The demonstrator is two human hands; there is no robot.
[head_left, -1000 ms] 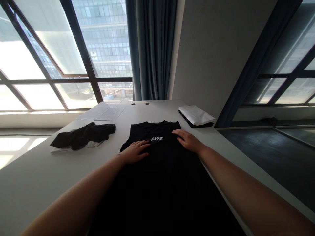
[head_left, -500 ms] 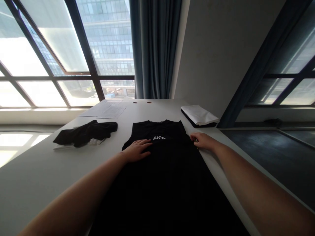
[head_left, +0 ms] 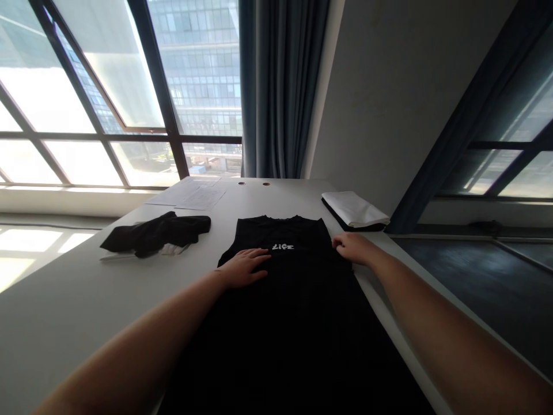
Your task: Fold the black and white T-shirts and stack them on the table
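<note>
A black shirt [head_left: 294, 323] lies spread on the white table, its neckline at the far end and small white lettering across the chest, upside down from where I look. My left hand [head_left: 245, 268] rests flat on the chest beside the lettering, fingers stretched out. At the right side edge of the shirt, near the armhole, my right hand [head_left: 352, 246] has its fingers pinched together on the fabric. Its fingertips are partly hidden, and no sleeves show spread out at the sides.
On the left of the white table [head_left: 129, 300] lies a crumpled black garment [head_left: 158, 233] with some white cloth under it. Paper sheets [head_left: 201, 197] are at the far left. A folded white cloth [head_left: 356, 208] rests on a black one at the right edge. Windows and a blue curtain [head_left: 280, 92] stand behind.
The view has shifted slightly, so everything sits a bit lower and further right. My right hand has moved slightly inward over the shirt's edge. My left hand stays flat on the chest.
</note>
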